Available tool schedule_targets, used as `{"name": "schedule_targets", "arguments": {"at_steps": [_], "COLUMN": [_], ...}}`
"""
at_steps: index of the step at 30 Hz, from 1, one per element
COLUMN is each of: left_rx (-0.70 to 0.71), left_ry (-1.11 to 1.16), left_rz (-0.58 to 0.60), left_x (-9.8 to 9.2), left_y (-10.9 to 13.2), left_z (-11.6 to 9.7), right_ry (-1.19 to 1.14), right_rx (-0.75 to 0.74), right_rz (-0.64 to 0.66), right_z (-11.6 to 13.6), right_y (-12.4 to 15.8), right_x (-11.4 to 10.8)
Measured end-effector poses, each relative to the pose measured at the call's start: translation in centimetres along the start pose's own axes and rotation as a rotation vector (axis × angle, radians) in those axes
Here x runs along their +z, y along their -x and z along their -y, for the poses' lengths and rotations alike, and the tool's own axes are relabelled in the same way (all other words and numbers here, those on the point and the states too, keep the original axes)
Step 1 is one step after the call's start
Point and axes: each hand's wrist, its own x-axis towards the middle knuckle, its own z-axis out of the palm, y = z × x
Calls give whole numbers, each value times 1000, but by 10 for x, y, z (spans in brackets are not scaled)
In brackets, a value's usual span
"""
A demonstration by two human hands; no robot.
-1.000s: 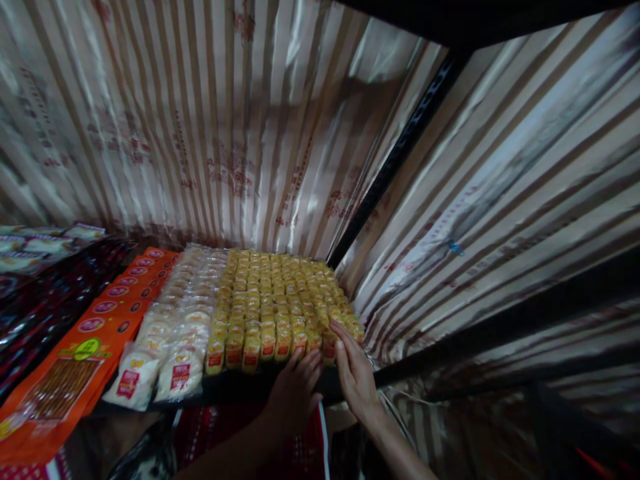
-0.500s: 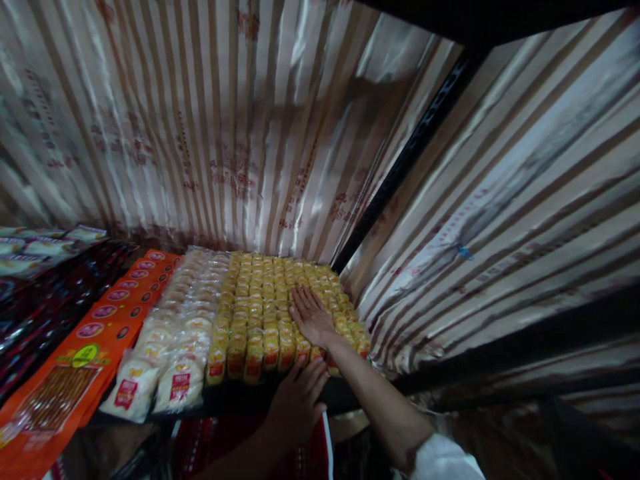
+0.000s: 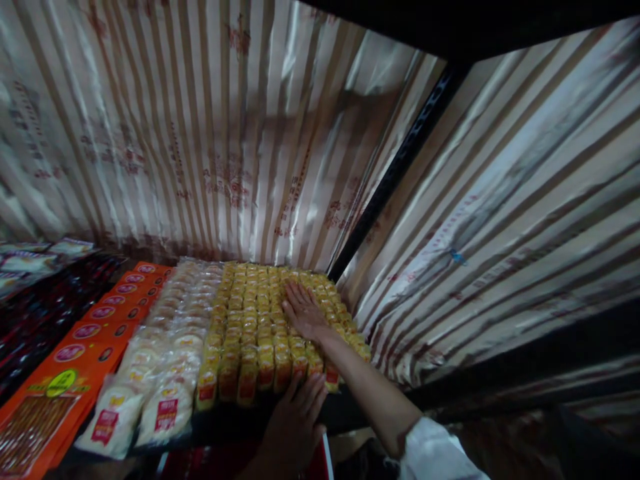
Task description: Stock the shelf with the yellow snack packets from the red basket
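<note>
Rows of small yellow wrapped snack packets [image 3: 249, 313] stand packed together on a dark shelf [image 3: 225, 419]. My right hand [image 3: 305, 313] lies flat across their tops, right of the middle, with its fingers stretched out. At the shelf's front edge, my left hand [image 3: 295, 420] has its fingers extended and laid against the front of the yellow rows. Neither hand is closed around a packet. Left of the yellow block run two rows of clear-wrapped, round white snacks [image 3: 165, 407] with red labels.
Overlapping orange packets [image 3: 65, 380] lie farther left, beside dark shiny packets [image 3: 45, 313] and white packets [image 3: 30, 263]. Striped plastic sheeting [image 3: 200, 133] covers the back and right sides. A black post [image 3: 390, 180] rises at the back corner. Below the shelf is something red with a pale edge [image 3: 328, 457].
The view has shifted, so the shelf and goods sit slightly lower and farther left. Both hands remain at the yellow packets, the right flat on top and the left at the front.
</note>
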Motion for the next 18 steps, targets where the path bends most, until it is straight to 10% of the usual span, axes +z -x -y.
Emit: {"name": "schedule_targets", "arguments": {"at_steps": [18], "left_rx": [6], "left_ry": [-23], "left_rz": [-7], "left_x": [-3], "left_y": [-4], "left_z": [1], "right_ry": [-23], "right_rx": [13], "right_rz": [50], "right_z": [0], "right_y": [-49], "right_x": [-2]}}
